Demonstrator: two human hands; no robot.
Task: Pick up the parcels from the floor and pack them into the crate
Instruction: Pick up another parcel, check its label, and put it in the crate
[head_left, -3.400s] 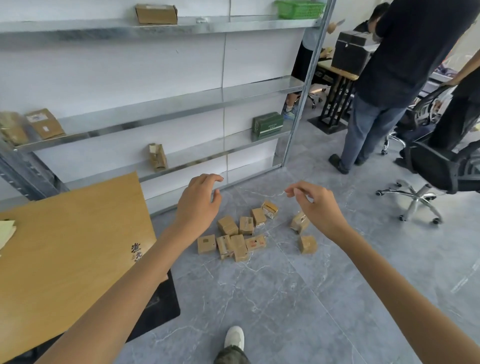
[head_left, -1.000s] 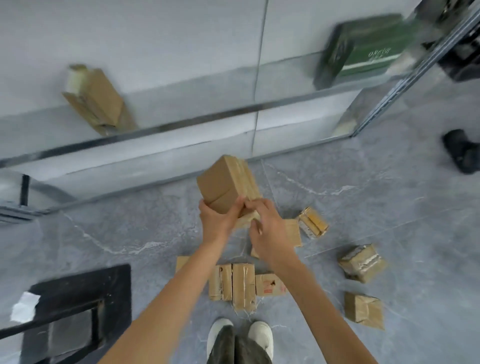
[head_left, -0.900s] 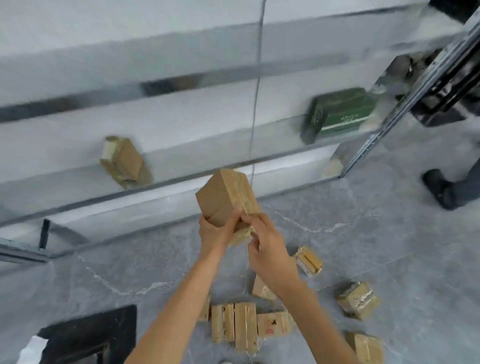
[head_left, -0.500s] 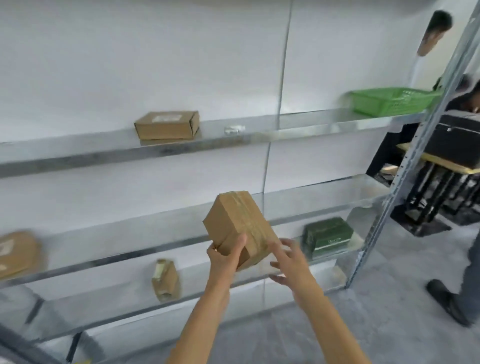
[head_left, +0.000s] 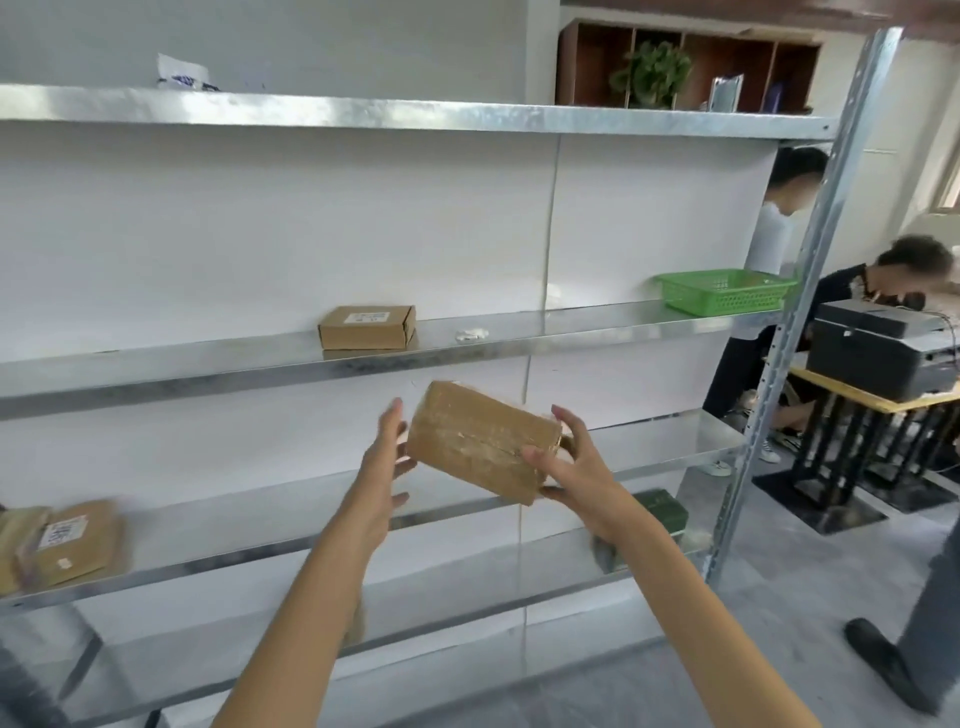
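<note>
Holding taped parcel (head_left: 483, 441) mid-air before shelf (head_left: 260, 364): right hand (head_left: 574, 465) fingers curled round right end, left hand (head_left: 382, 467) flat, fingers straight against left end. Likely light, stiff cardboard, slick tape; clamp by ends, not taped face.

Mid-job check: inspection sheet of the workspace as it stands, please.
Surface: metal shelf rack; grey tiled floor.
Job's things: taped parcel held before the rack; green crate on a shelf at right.
Clutter: cardboard box on the crate's shelf; flat parcels one shelf lower, far left; green box below.
Grips: left hand flat against the parcel's left end; right hand grips its right end.
Cables: nothing seen.
Surroundings: people, printer on a desk, right.
</note>
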